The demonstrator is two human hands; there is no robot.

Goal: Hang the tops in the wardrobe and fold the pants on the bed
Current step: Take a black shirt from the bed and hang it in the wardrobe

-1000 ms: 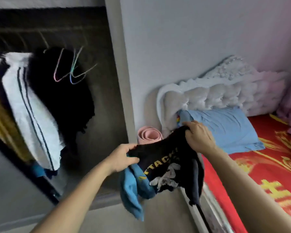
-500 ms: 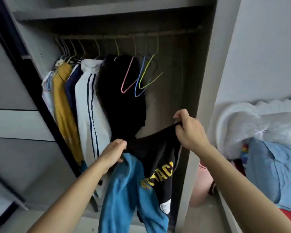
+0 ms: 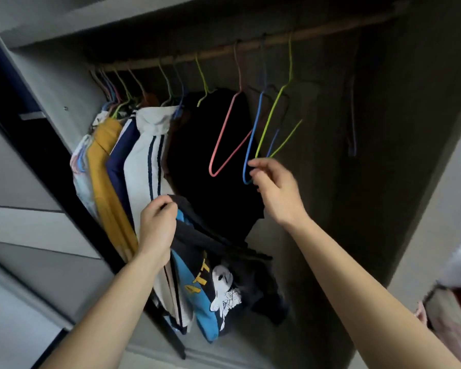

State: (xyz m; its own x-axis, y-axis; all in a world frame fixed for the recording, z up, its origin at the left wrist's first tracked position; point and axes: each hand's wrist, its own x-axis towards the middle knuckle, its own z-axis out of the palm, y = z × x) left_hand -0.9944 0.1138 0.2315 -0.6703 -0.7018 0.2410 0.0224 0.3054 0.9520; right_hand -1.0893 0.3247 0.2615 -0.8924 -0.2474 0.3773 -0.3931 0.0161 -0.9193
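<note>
Open wardrobe (image 3: 383, 182), seen from below and in front. One rail (image 3: 224, 53) runs across the top.

Hung garments, five counted, left to right: one pale top (image 3: 80, 166), one yellow (image 3: 101, 166), one navy (image 3: 119, 155), one white with two dark stripes (image 3: 144, 161), one black (image 3: 194, 155). They hang close together on the left half of the rail. The hooks above them outnumber five, but they are too crowded to count surely.

Empty hangers, three in bright wire, to the right of the black garment: one pink hanger (image 3: 225, 129), one blue hanger (image 3: 253, 129), one green hanger (image 3: 272, 115). A fourth hanger (image 3: 352, 115), dim and bare, hangs apart near the right wall.

Task item: one black-and-blue top (image 3: 210, 278) with yellow lettering and a white figure. It hangs bunched below the left hand (image 3: 157, 227), in front of the lower edge of the hung clothes and not on any hanger. The left fingers (image 3: 168, 206) are clenched around its upper fold.

The right hand (image 3: 274, 190) is raised to the lower ends of the blue and green hangers. Its thumb and fingers (image 3: 258, 163) meet in a pinch; they appear to grasp the blue wire at its bottom bend, though motion blur leaves it unclear whether the green wire is caught as well.

Two bare forearms enter from the bottom edge.
</note>
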